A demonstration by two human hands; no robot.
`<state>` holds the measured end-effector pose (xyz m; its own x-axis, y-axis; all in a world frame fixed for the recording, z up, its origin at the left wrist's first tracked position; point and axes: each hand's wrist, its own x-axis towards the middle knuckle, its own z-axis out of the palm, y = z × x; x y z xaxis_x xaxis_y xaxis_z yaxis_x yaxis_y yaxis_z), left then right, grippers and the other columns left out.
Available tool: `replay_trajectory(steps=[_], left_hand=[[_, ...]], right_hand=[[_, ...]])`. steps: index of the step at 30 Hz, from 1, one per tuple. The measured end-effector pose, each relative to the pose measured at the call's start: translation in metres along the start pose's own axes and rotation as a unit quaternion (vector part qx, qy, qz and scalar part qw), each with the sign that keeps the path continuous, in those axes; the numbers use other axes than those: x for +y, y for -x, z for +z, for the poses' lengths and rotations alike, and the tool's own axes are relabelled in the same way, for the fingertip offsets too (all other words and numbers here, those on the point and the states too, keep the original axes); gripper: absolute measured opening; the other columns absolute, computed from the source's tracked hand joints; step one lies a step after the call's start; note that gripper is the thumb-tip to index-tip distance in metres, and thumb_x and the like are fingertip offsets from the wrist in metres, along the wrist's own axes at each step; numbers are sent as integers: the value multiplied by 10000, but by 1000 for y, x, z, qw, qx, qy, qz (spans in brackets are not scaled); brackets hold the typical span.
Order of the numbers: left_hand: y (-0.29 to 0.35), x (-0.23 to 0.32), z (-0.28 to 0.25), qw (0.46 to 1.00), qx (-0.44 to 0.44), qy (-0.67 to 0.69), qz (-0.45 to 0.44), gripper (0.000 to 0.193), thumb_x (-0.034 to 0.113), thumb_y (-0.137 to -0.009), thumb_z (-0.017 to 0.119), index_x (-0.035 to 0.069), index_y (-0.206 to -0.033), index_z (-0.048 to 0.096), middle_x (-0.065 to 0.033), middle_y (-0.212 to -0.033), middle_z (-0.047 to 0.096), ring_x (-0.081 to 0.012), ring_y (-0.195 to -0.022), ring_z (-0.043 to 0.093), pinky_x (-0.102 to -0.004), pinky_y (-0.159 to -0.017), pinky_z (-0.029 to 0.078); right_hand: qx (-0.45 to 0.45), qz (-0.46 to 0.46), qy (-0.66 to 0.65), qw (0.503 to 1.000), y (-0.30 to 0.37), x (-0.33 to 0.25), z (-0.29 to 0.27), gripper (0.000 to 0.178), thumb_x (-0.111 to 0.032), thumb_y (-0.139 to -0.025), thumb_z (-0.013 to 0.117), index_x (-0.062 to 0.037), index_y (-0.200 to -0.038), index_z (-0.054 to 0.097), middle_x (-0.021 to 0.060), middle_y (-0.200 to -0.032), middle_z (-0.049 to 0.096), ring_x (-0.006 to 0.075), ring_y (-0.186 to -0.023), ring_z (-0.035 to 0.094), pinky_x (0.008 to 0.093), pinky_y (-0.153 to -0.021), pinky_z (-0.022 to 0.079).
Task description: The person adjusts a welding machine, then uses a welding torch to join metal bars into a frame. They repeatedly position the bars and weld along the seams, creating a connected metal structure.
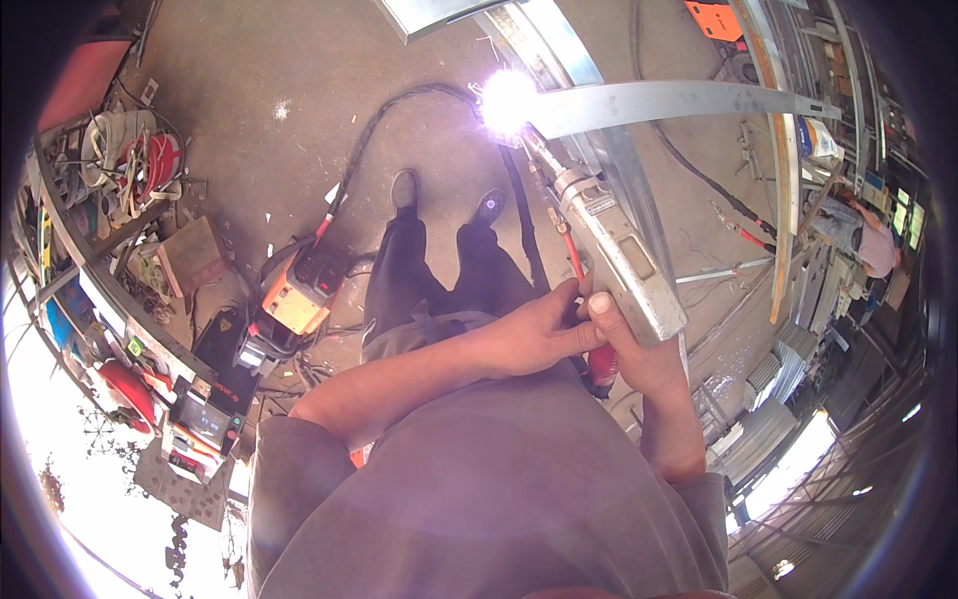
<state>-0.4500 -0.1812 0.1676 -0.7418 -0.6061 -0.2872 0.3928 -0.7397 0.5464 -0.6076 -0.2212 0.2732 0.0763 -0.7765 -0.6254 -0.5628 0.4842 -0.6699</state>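
Observation:
Both of my hands are at the rear end of a long grey, boxy welding torch (621, 255). My right hand (639, 351) is closed about its underside, thumb up along the side. My left hand (549, 334) meets it from the left, its fingers curled in under the torch and partly hidden. A thin red hose (573, 252) runs along the torch, and a red part (602, 367) shows beneath my hands. A blinding white-violet glare at the nozzle hides the tip, where a flat metal bar (689, 103) meets a metal frame (559, 48).
An orange and black welding machine (296, 290) stands on the floor at left, trailing a black cable (384, 105). Shelving (75, 235) with clutter lines the left. A red-handled clamp (748, 235) lies at right, beyond a rusty upright (783, 200). Another person (868, 240) bends at far right.

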Motion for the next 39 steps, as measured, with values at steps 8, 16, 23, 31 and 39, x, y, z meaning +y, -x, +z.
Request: replay_trajectory(steps=[8,16,23,31,39], left_hand=[[3,8,2,1000,-6,2,-3,960,540,-1028,633,-122,-1571,198,-284,-1468,521,-321,-1392,524,-400,-1136,437],[2,2,3,1000,-8,-8,-9,974,546,-1025,633,-120,-1578,186,-296,-1467,518,-331,-1388,526,-401,-1135,440],[5,5,3,999,-22,-18,-20,985,580,-1013,630,-115,-1567,206,-290,-1467,508,-319,-1382,518,-400,-1135,433],[7,7,5,999,-17,-26,-13,976,581,-1013,629,-112,-1562,213,-274,-1434,534,-305,-1347,541,-397,-1121,441],[9,5,6,999,-23,-33,-35,999,592,-1009,626,-121,-1565,200,-296,-1460,518,-332,-1382,528,-401,-1137,434]], right_hand=[[-13,6,3,1000,2,-2,0,590,-316,-1004,711,22,-1441,503,161,-1218,670,252,-1103,663,385,-918,538],[-24,34,5,999,6,0,-1,697,-334,-1008,701,21,-1537,419,199,-1340,626,291,-1220,632,410,-1002,510],[-27,30,7,999,9,1,-2,710,-351,-1011,700,17,-1546,414,206,-1364,617,297,-1242,628,413,-1014,509],[-27,37,10,999,11,1,-2,711,-350,-1009,701,6,-1554,413,204,-1354,621,289,-1226,635,416,-1000,517],[-30,40,16,999,16,2,-2,681,-356,-1014,695,-7,-1538,435,198,-1355,620,290,-1224,637,414,-989,521]])
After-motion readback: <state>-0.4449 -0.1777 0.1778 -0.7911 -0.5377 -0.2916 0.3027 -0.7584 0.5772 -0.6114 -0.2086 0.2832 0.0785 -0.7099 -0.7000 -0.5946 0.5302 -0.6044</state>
